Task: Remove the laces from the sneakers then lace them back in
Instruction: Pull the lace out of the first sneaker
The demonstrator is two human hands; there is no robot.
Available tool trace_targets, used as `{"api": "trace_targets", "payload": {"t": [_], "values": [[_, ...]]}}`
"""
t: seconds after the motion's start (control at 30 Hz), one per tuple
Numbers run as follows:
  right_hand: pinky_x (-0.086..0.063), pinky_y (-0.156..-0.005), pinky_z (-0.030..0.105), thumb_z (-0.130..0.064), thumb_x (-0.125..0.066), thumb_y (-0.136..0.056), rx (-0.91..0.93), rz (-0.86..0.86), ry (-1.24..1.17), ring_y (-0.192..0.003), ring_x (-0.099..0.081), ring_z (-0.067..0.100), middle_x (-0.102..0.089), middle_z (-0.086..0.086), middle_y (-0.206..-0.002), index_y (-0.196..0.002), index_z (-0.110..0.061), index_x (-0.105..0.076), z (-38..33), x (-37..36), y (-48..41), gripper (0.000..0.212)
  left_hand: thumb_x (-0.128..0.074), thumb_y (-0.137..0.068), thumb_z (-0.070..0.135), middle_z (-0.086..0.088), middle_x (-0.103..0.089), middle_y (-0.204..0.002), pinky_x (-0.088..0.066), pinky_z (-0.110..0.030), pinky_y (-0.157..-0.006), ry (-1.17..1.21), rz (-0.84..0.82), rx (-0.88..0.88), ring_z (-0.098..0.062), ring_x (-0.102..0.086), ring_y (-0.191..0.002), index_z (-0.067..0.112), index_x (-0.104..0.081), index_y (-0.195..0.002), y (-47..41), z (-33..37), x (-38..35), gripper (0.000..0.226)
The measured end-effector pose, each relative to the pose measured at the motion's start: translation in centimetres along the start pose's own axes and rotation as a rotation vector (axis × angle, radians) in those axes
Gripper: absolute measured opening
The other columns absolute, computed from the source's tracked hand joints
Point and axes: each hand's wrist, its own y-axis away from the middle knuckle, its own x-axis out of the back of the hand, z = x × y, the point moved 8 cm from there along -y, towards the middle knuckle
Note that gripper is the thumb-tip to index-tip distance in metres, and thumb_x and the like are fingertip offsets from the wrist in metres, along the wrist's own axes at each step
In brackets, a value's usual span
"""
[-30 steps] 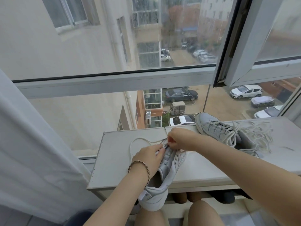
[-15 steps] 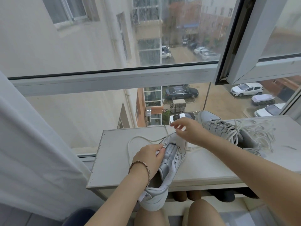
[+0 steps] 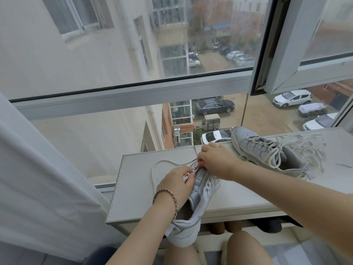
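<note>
Right hand [image 3: 215,162] has dropped back from above the toe to the eyelets of the near sneaker [image 3: 203,192], and is now close beside the left hand [image 3: 176,185]. That sneaker lies toe-far on the shelf [image 3: 137,190], with its heel hanging over the near edge above the knees. The left fingers curl round the upper by the eyelet row and steady it. The right fingertips are bunched at the far eyelets, apparently pinching the lace [image 3: 155,166], which loops out loose to the left.

The sneaker looks light, with a soft upper that would fold under a grip, so it is best held right beside the eyelet being worked. The lace is thin and limp and probably only steers from its stiff tip.

Both hands cover the working eyelets and the lace tip, so I cannot tell whether the lace is going in or coming out. The far sneaker [image 3: 261,148] sits to the right, laced, and its loose ends are blurred.
</note>
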Motion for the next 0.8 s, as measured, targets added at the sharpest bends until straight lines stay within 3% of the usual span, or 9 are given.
{"api": "trace_targets", "payload": {"t": [0.1, 0.17, 0.23, 0.3, 0.33, 0.43, 0.57, 0.7, 0.8], "values": [[-0.039, -0.071, 0.029, -0.014, -0.043, -0.094, -0.38, 0.109, -0.392, -0.091, -0.052, 0.025, -0.056, 0.01, -0.094, -0.086, -0.008, -0.061, 4.9, 0.0, 0.6, 0.02, -0.043, -0.094, 0.039, 0.008, -0.062, -0.116, -0.048, -0.029, -0.088, 0.008, -0.004, -0.001, -0.013, -0.056, -0.105, 0.034, -0.061, -0.115, 0.1, 0.1, 0.1, 0.029], [-0.032, -0.053, 0.027, -0.011, -0.045, -0.094, -0.601, 0.071, -0.633, -0.073, -0.048, 0.023, -0.051, 0.01, -0.076, -0.063, -0.008, -0.05, 7.8, -1.0, 1.5, 0.031, -0.042, -0.094, 0.039, 0.01, -0.062, -0.119, -0.048, -0.028, -0.089, 0.0, -0.004, 0.0, -0.012, -0.056, -0.107, 0.034, -0.061, -0.117, 0.2, 0.2, 0.2, 0.03], [-0.032, -0.052, 0.027, -0.009, -0.044, -0.093, -0.639, -0.044, -0.626, -0.077, -0.045, 0.022, -0.049, 0.012, -0.082, -0.07, -0.004, -0.054, 8.0, -1.8, 1.7, 0.026, -0.042, -0.094, 0.04, 0.011, -0.061, -0.12, -0.047, -0.027, -0.089, -0.013, -0.001, 0.007, -0.012, -0.055, -0.109, 0.036, -0.06, -0.118, 0.3, 0.3, 0.2, 0.03], [-0.038, -0.061, 0.027, -0.004, -0.045, -0.088, -0.583, -0.029, -0.5, -0.085, -0.05, 0.026, -0.054, 0.015, -0.096, -0.084, -0.001, -0.06, 6.8, -0.9, 1.4, 0.016, -0.042, -0.094, 0.041, 0.012, -0.06, -0.121, -0.047, -0.027, -0.088, -0.017, 0.003, 0.014, -0.011, -0.055, -0.109, 0.037, -0.059, -0.119, 0.4, 0.2, 0.2, 0.03], [-0.042, -0.073, 0.029, -0.003, -0.046, -0.086, -0.499, 0.044, -0.434, -0.095, -0.053, 0.026, -0.054, 0.014, -0.108, -0.096, -0.004, -0.061, 5.7, 0.5, 1.1, 0.018, -0.042, -0.094, 0.041, 0.012, -0.061, -0.121, -0.047, -0.026, -0.088, -0.015, 0.005, 0.014, -0.011, -0.055, -0.109, 0.037, -0.059, -0.119, 0.4, 0.2, 0.2, 0.03], [-0.031, -0.106, 0.035, -0.003, -0.05, -0.086, -0.09, 0.075, -0.266, -0.126, -0.04, 0.018, -0.048, -0.001, -0.134, -0.125, -0.017, -0.054, 1.1, 2.6, 0.1, 0.042, -0.041, -0.094, 0.039, 0.009, -0.062, -0.119, -0.048, -0.028, -0.087, -0.015, 0.003, 0.015, -0.014, -0.056, -0.109, 0.039, -0.058, -0.12, 0.3, 0.1, 0.0, 0.031], [-0.041, -0.094, 0.034, -0.022, -0.046, -0.095, 0.054, -0.082, -0.172, -0.113, -0.049, 0.021, -0.056, 0.001, -0.118, -0.115, -0.02, -0.064, -0.8, 0.7, -0.4, 0.026, -0.042, -0.094, 0.04, 0.007, -0.063, -0.116, -0.048, -0.032, -0.088, 0.006, 0.018, 0.007, -0.017, -0.057, -0.106, 0.041, -0.056, -0.121, 0.6, 0.2, 0.1, 0.03], [-0.029, -0.086, 0.028, -0.03, -0.048, -0.094, 0.043, 0.025, -0.061, -0.109, -0.044, 0.015, -0.059, -0.005, -0.109, -0.104, -0.022, -0.067, -0.2, 1.4, -0.2, 0.023, -0.048, -0.091, 0.041, 0.003, -0.065, -0.089, -0.051, -0.033, -0.074, 0.07, 0.082, 0.012, -0.021, -0.06, -0.085, 0.033, -0.055, -0.086, 0.8, 0.1, 0.6, 0.011], [-0.031, -0.087, 0.033, -0.022, -0.044, -0.093, -0.092, 0.105, -0.1, -0.107, -0.043, 0.017, -0.059, -0.004, -0.103, -0.099, -0.02, -0.067, 1.4, 1.7, 0.2, 0.024, -0.047, -0.091, 0.04, 0.0, -0.061, -0.078, -0.046, -0.03, -0.064, 0.049, 0.082, 0.015, -0.024, -0.058, -0.077, 0.029, -0.042, -0.071, 0.9, 0.1, 0.5, 0.023]]}}
